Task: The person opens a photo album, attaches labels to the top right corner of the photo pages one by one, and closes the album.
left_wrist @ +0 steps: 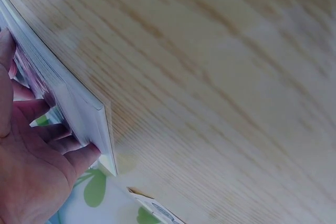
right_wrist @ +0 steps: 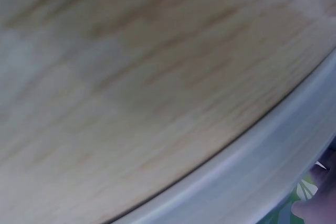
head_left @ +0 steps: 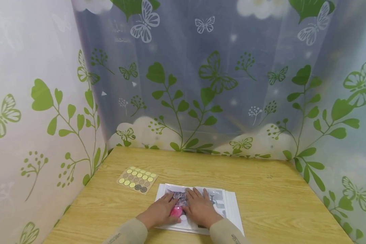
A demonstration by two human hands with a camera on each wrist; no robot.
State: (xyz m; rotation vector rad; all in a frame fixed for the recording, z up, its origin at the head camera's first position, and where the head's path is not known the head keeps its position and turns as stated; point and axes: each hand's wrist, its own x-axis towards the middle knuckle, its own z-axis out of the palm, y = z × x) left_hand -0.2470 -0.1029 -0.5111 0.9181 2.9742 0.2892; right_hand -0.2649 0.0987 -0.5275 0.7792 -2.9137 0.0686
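Observation:
A white stack of sheets point(head_left: 233, 211) lies near the front of the table, with a clear plastic cover point(head_left: 218, 193) on top. Through the plastic shows a picture of a grey striped cat with something pink point(head_left: 176, 211). My left hand point(head_left: 161, 210) rests on the left part of the stack, fingers spread. On its middle, my right hand point(head_left: 200, 207) lies with fingers extended. The left wrist view shows the stack's layered edge point(left_wrist: 68, 87) beside the left fingers. In the right wrist view a pale, blurred edge point(right_wrist: 231, 177) crosses the corner, and little of the right hand shows.
To the left and farther back lies a brown sheet point(head_left: 137, 179) of round stickers, mostly yellow with a couple of dark ones. The wood-grain table point(head_left: 271, 203) extends around the stack. Curtains point(head_left: 183, 101) with leaf and butterfly prints enclose the back and both sides.

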